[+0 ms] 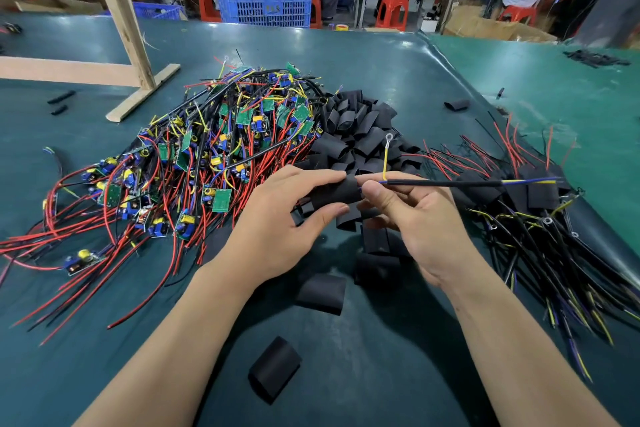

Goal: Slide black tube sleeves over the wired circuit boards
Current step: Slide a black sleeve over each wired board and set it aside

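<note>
Lying crosswise between both hands, a flattened black tube sleeve [334, 191] sits just above the dark green table mat [104, 340], in front of the heap of loose black sleeves [360, 135]. The left hand [277, 236] holds it from the left, fingers curled over its top edge and thumb pressed under its lower edge. The right hand [412, 218] pinches a thin black sheathed cable [450, 183] between thumb and forefinger right at the sleeve's right-hand mouth; the cable runs out level to the right, and a yellow lead with a ring terminal [387, 152] rises upright from the pinch. Whether a board is inside the sleeve cannot be told.

A tangled pile of green circuit boards with red, black and yellow wires [194, 156] fills the mat to the left, its wires reaching close to the left wrist. A second bundle of sleeved boards with black cables [540, 218] lies to the right, touching the held cable's far end. Single sleeves lie near the forearms, one between them [275, 369] and one just under the hands [322, 293]. A pale wooden frame [119, 21] stands at the back left. The mat's raised fold [460, 80] runs along the right side, and bare mat lies between the forearms. A blue plastic crate [265, 5] stands beyond the table's far edge.
</note>
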Action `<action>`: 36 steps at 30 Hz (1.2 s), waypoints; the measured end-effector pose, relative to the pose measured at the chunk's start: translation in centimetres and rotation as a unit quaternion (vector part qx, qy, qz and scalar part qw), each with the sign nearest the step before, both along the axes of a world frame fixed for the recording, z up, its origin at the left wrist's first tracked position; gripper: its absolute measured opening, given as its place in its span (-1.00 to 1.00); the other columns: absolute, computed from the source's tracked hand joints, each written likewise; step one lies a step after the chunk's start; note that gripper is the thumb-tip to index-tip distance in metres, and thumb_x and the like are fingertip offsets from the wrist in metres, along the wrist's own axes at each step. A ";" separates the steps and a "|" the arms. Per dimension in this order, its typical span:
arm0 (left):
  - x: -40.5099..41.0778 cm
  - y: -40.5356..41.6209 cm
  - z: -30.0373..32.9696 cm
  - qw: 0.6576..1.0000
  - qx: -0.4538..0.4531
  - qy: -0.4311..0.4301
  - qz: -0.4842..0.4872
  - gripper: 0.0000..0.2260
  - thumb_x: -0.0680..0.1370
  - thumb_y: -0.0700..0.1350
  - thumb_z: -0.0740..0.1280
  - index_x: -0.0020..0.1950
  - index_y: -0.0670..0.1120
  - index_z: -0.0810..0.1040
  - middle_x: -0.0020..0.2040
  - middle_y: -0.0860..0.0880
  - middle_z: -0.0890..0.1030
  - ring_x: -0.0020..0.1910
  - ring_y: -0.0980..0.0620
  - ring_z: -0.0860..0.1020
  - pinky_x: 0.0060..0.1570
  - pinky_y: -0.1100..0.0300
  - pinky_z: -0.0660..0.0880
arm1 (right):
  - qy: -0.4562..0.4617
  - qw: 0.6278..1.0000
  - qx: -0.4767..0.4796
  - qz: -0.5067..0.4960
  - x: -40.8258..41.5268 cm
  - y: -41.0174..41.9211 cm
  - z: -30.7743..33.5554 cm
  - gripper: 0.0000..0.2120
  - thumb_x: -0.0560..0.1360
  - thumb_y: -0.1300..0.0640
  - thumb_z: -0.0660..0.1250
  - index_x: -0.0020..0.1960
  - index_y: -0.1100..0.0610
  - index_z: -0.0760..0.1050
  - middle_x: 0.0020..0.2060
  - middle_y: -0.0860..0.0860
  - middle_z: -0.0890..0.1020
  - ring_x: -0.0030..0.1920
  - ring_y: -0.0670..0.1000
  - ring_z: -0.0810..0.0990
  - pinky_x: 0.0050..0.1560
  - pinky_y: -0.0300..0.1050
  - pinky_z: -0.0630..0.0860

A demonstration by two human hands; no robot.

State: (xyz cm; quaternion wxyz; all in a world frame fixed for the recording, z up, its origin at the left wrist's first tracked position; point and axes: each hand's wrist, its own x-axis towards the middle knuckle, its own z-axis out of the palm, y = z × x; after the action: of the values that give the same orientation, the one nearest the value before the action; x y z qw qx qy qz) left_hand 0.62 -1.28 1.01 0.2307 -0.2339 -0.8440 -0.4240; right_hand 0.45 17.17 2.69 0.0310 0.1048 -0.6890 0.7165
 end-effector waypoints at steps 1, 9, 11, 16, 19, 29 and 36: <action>0.0 0.0 0.0 1.000 -0.002 -0.001 0.000 -0.66 0.50 -0.07 0.46 0.26 -0.08 0.60 0.10 -0.01 0.63 0.12 0.04 0.57 0.16 0.07 0.49 | -0.008 1.000 -0.005 0.003 0.0 -0.1 0.0 -0.89 0.46 0.17 0.40 -0.13 0.00 0.69 -0.25 0.00 0.70 -0.16 0.03 0.66 -0.26 -0.21 0.58; 0.1 0.0 0.5 1.000 0.024 -0.018 -0.005 -0.59 0.48 -0.06 0.49 0.30 -0.08 0.55 0.16 0.10 0.63 0.17 0.20 0.57 0.21 0.15 0.51 | -0.034 0.998 -0.051 0.024 0.2 -0.4 0.1 -0.89 0.44 0.11 0.39 -0.16 0.01 0.70 -0.26 0.06 0.70 -0.26 0.09 0.67 -0.33 -0.16 0.59; 0.2 -0.2 0.7 0.999 0.029 -0.032 0.005 -0.54 0.43 0.00 0.50 0.30 -0.05 0.54 0.12 0.11 0.64 0.10 0.22 0.58 0.12 0.29 0.51 | -0.034 0.997 -0.063 0.019 0.1 -0.4 0.1 -0.86 0.50 0.20 0.37 -0.15 0.04 0.69 -0.27 0.07 0.69 -0.29 0.07 0.67 -0.34 -0.17 0.58; 0.3 -0.5 0.8 0.999 0.013 -0.015 0.031 -0.60 0.42 0.00 0.51 0.21 -0.11 0.63 0.06 0.10 0.66 0.02 0.19 0.61 0.11 0.34 0.50 | -0.042 0.995 -0.086 0.008 0.1 -0.3 0.3 -0.88 0.50 0.29 0.37 -0.11 0.12 0.64 -0.30 0.06 0.68 -0.32 0.04 0.67 -0.37 -0.20 0.57; 0.2 -0.5 0.8 0.999 0.012 -0.004 0.035 -0.61 0.42 -0.03 0.52 0.20 -0.14 0.65 0.07 0.04 0.68 0.04 0.15 0.63 0.13 0.27 0.52 | -0.049 0.995 -0.093 -0.001 0.0 -0.2 0.3 -0.91 0.50 0.33 0.37 -0.11 0.18 0.59 -0.34 0.05 0.67 -0.36 0.03 0.67 -0.39 -0.21 0.57; 0.1 -0.3 0.7 0.999 0.009 0.026 0.024 -0.64 0.41 -0.15 0.55 0.17 -0.19 0.65 0.01 -0.05 0.67 -0.05 0.12 0.61 0.05 0.31 0.50 | -0.086 0.990 -0.110 0.007 -0.2 -0.3 0.1 -0.91 0.43 0.25 0.43 -0.08 0.16 0.57 -0.31 0.10 0.66 -0.34 0.08 0.68 -0.39 -0.19 0.57; 0.2 -0.3 0.9 1.000 -0.001 0.016 -0.012 -0.64 0.44 -0.11 0.50 0.21 -0.17 0.63 0.09 0.00 0.64 0.11 0.12 0.59 0.19 0.25 0.48 | -0.138 0.989 -0.050 0.032 0.0 0.1 0.2 -0.89 0.31 0.03 0.49 -0.27 0.07 0.67 -0.45 0.08 0.59 -0.48 0.02 0.58 -0.50 -0.23 0.50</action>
State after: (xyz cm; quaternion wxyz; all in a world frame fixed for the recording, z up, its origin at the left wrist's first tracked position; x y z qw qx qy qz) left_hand 0.77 -1.59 1.87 0.2384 -0.2509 -0.8379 -0.4221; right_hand 0.45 17.31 2.91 -0.0826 0.0254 -0.6466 0.7579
